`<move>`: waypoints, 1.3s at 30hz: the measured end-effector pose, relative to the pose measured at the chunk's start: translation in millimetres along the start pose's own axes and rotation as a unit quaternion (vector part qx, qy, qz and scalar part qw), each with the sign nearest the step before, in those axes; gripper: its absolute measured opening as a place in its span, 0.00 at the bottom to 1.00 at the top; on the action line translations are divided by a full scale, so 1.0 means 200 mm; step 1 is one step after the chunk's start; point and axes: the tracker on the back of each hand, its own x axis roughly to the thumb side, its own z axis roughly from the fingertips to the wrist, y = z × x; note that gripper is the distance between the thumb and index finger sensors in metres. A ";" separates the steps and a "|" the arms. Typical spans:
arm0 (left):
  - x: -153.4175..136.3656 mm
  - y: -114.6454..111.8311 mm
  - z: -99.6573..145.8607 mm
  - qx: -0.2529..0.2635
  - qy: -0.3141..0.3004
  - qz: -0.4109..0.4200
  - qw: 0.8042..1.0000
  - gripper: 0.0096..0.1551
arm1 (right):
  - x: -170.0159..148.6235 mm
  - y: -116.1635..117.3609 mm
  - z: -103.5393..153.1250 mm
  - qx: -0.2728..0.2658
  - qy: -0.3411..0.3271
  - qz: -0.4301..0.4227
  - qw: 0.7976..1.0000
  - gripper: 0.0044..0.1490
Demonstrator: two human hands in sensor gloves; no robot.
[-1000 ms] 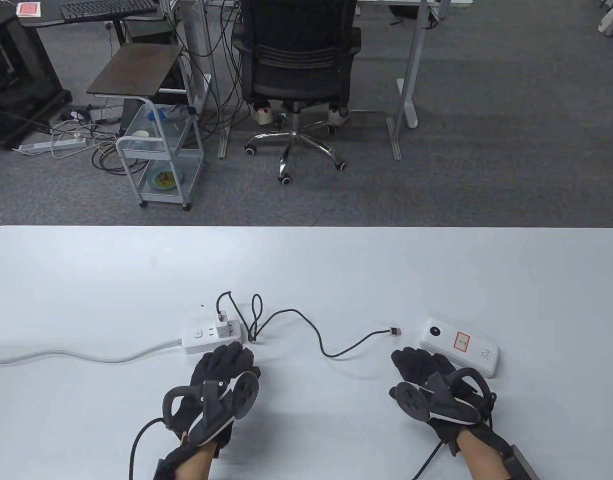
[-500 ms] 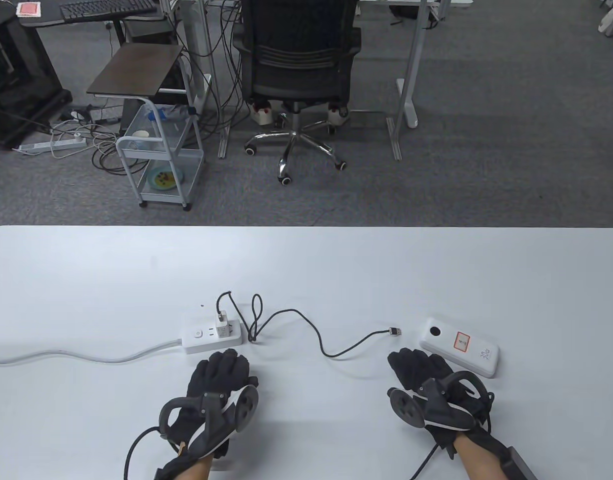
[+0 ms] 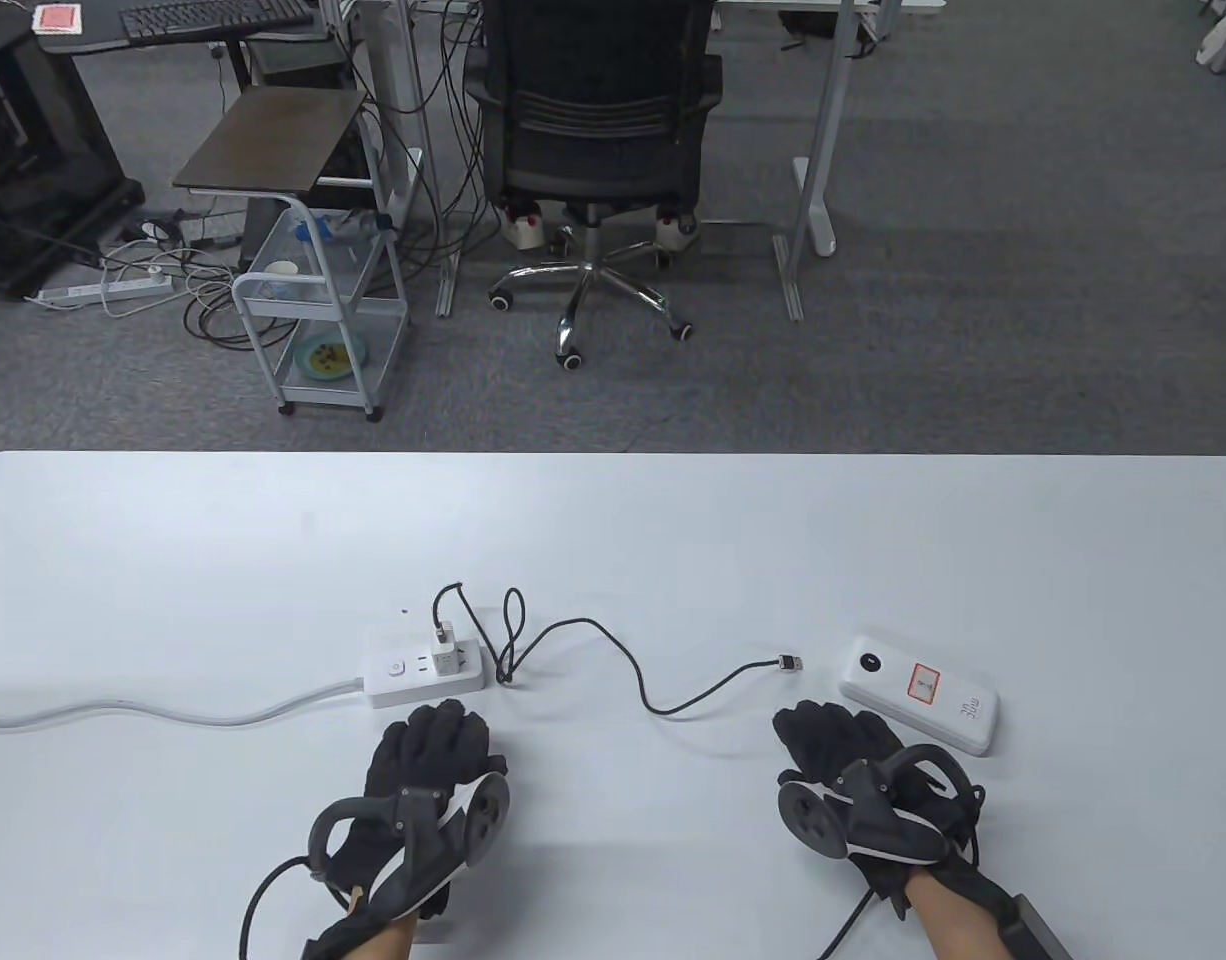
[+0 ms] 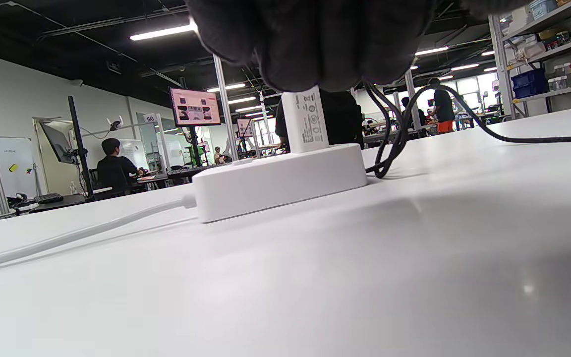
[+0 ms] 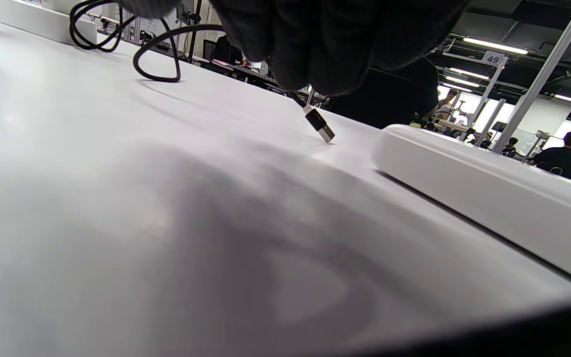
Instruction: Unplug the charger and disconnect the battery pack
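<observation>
A white charger (image 3: 445, 649) stands plugged into a white power strip (image 3: 403, 680); both also show in the left wrist view, the charger (image 4: 305, 121) on the strip (image 4: 278, 181). Its black cable (image 3: 633, 680) runs right to a loose USB plug (image 3: 791, 662), which lies apart from the white battery pack (image 3: 918, 693). My left hand (image 3: 435, 722) lies on the table just in front of the strip, holding nothing. My right hand (image 3: 823, 725) lies beside the pack's near-left edge, holding nothing. In the right wrist view the plug (image 5: 322, 130) lies left of the pack (image 5: 488, 193).
The strip's white cord (image 3: 153, 712) runs off the table's left edge. The black cable forms a small loop (image 3: 513, 635) right of the charger. An office chair (image 3: 593, 130) and a small cart (image 3: 318, 300) stand on the floor beyond the table's far edge.
My left hand has drawn back from the power strip toward the near edge. My right hand has shifted slightly left and back. The charger, cable and battery pack have not moved.
</observation>
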 end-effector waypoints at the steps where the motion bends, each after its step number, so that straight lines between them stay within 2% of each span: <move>1: 0.00 0.00 0.00 -0.002 0.001 -0.001 1.000 0.33 | 0.00 0.00 0.00 0.000 0.001 0.000 1.000 0.41; 6: 0.00 0.00 -0.01 -0.001 0.004 -0.009 1.000 0.32 | 0.00 0.00 0.00 0.002 0.002 -0.004 1.000 0.40; 13: -0.07 0.03 -0.05 0.008 0.030 0.008 0.999 0.34 | -0.01 0.00 0.00 -0.001 0.003 -0.007 1.000 0.40; 16: -0.12 0.03 -0.11 -0.018 0.061 0.014 0.998 0.37 | -0.01 0.01 -0.01 0.007 0.005 -0.005 1.000 0.40; 22: -0.23 0.08 -0.22 -0.001 0.100 0.014 0.995 0.43 | -0.04 0.01 -0.01 0.007 0.013 -0.023 1.000 0.40; 26: -0.30 0.10 -0.28 -0.013 0.121 0.009 0.993 0.44 | -0.05 0.02 -0.02 0.016 0.014 -0.027 0.999 0.40; 31: -0.35 0.04 -0.37 -0.036 0.118 -0.046 0.991 0.46 | -0.07 0.02 -0.03 0.012 0.011 -0.050 0.999 0.40; 35: -0.35 -0.02 -0.42 -0.062 0.137 -0.079 0.986 0.51 | -0.08 0.03 -0.04 0.017 0.007 -0.045 0.999 0.41; 39: -0.34 -0.10 -0.47 -0.096 0.137 -0.052 0.984 0.53 | -0.07 0.04 -0.05 0.022 0.004 -0.045 0.999 0.41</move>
